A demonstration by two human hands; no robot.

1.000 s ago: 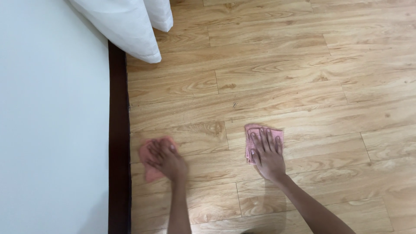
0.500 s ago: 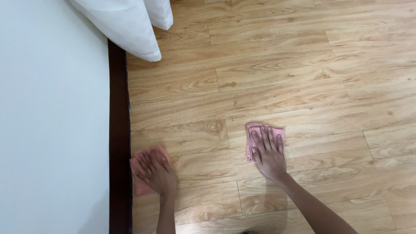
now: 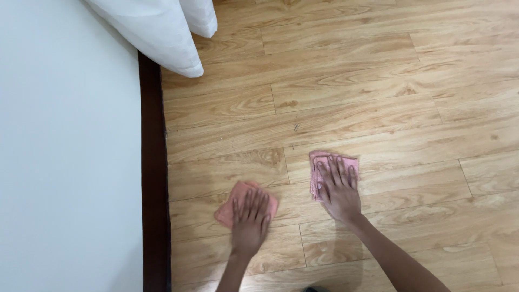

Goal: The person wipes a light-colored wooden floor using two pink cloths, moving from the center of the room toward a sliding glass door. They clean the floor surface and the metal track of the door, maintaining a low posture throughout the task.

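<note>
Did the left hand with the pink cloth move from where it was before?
Yes. The left hand and its pink cloth slid right, away from the dark baseboard and closer to the right hand.

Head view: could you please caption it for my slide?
Left hand and right hand each press a pink cloth flat on wooden floor.

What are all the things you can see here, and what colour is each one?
pink cloths: 2, pink, flat on the floor, one under the left hand, one under the right hand
wooden floor: 1, light brown planks, fills the middle and right
skirting strip: 1, dark brown, between wall and floor
wall: 1, pale white, left side
curtain: 1, white, hanging at top left
hands: 2, left hand and right hand, each spread flat on a cloth
</note>
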